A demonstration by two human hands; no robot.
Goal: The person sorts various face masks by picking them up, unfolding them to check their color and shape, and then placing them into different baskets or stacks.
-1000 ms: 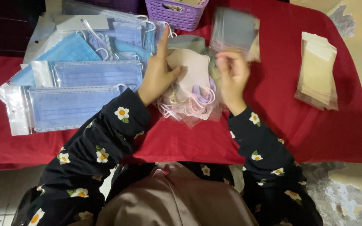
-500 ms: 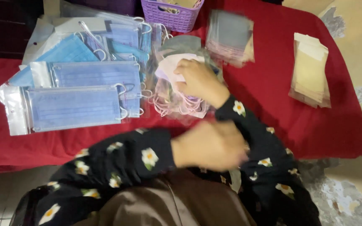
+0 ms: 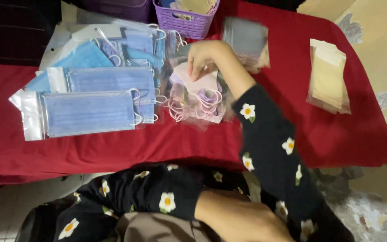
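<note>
In the head view, the right hand [image 3: 204, 58] reaches across the red cloth [image 3: 292, 107] and rests with bent fingers on the pile of pink masks [image 3: 195, 94], pinching the top one at its upper edge. This pile lies in the middle of the cloth, just beside the blue masks in clear bags [image 3: 90, 107] on its left, with the purple basket [image 3: 189, 20] behind it, a stack of grey packets [image 3: 247, 40] to the right, and beige packets [image 3: 328, 76] farther right. The left hand [image 3: 238, 219] is low near the body, away from the cloth, and I cannot tell if its fingers are spread or closed.
</note>
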